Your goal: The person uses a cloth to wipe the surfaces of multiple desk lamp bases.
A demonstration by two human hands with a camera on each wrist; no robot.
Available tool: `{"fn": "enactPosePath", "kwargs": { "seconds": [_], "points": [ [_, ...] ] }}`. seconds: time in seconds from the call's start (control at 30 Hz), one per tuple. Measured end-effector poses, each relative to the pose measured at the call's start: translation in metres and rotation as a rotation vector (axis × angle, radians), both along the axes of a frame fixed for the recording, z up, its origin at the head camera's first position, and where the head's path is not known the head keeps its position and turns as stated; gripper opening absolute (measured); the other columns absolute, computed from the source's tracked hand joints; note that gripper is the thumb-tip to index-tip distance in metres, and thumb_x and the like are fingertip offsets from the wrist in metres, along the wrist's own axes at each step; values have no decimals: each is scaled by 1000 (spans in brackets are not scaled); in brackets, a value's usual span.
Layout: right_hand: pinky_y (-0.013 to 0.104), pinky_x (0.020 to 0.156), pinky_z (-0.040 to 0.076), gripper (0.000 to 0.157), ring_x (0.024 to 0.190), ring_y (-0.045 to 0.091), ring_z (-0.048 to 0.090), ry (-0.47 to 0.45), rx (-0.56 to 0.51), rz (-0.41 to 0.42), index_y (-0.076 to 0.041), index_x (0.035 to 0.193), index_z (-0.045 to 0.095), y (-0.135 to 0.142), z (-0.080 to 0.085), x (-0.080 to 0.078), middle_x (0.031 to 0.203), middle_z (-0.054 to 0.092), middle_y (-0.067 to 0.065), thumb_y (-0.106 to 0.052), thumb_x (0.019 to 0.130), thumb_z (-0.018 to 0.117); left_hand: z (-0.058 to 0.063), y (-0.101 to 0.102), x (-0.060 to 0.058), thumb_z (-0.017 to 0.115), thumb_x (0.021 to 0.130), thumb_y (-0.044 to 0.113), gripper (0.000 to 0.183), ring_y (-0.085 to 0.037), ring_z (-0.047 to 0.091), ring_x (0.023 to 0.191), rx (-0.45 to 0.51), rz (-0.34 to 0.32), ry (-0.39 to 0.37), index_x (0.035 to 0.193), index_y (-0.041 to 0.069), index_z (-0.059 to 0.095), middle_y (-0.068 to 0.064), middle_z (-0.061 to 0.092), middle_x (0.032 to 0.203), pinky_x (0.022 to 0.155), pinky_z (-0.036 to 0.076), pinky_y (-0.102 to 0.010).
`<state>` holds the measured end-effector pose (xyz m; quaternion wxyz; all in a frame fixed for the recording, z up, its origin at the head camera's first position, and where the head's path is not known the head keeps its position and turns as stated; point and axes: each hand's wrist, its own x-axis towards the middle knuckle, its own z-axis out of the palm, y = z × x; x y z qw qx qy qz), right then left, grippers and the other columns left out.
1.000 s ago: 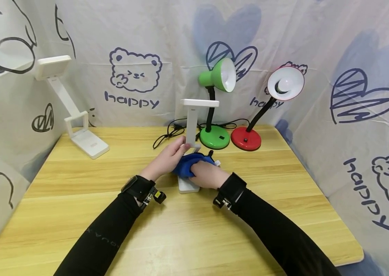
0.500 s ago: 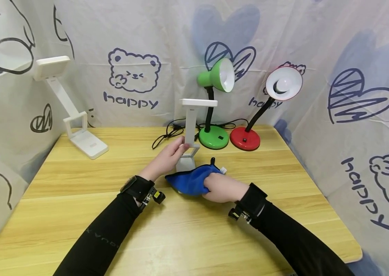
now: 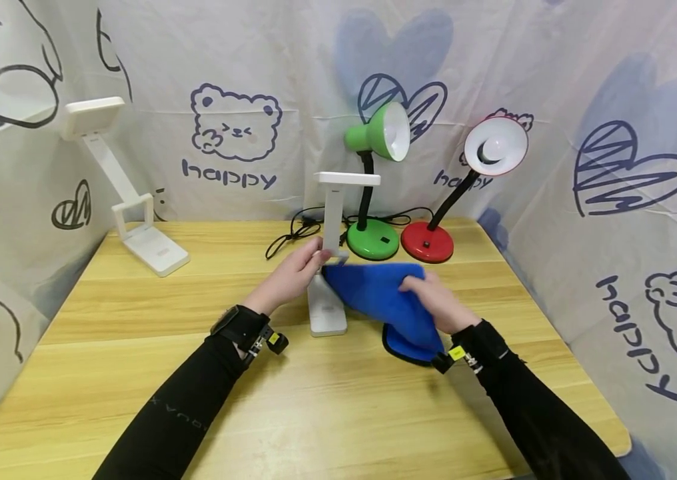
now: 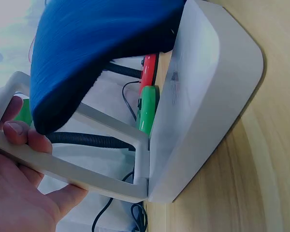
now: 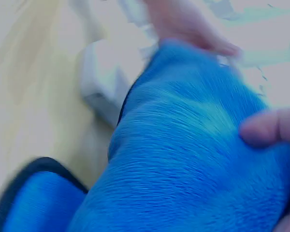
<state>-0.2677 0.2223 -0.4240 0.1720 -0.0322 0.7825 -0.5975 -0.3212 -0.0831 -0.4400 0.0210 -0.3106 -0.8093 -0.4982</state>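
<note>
My left hand [image 3: 292,279] grips the white desk lamp [image 3: 333,217] at its hinged support frame, the fingers curled round the bars in the left wrist view. The lamp's base [image 4: 203,92] rests on the table. In my right hand [image 3: 439,304] is a blue cloth [image 3: 377,290] with dark edging, pinched between thumb and fingers and hanging loosely. The cloth is off the table, to the right of the lamp base, its left corner by the lamp's support. Blur softens the cloth in the right wrist view [image 5: 183,145].
A green lamp [image 3: 373,240] and a red lamp [image 3: 428,241] stand behind, with black cords [image 3: 294,235] beside them. Another white lamp [image 3: 155,250] is at the back left of the wooden table [image 3: 242,413]. A printed curtain [image 3: 308,80] hangs around the table.
My right hand first drew the cloth down the lamp base towards me, then lifted it up and right, uncovering the base. My left hand kept its grip on the lamp.
</note>
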Motion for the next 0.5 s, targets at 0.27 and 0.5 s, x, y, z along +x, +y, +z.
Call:
{"fn": "enactPosePath", "kwargs": {
  "seconds": [0.27,0.5],
  "points": [
    [43,117,17,77,139,24,18,-18,-183,-365,-5,152,-1,7,16,-8,155,8,7,-25,97,49,25,1,20,38,106,25,20,-28,56,106,-3,-14,-23,114,13,51,-7,60,116,84,44,-43],
    [42,119,13,85,144,21,10,-77,-98,-247,-2,153,-5,-42,-15,0,158,2,8,-25,95,53,19,1,14,38,106,25,20,-22,53,101,-2,-13,-12,116,14,52,-7,60,114,84,43,-41]
  ]
}}
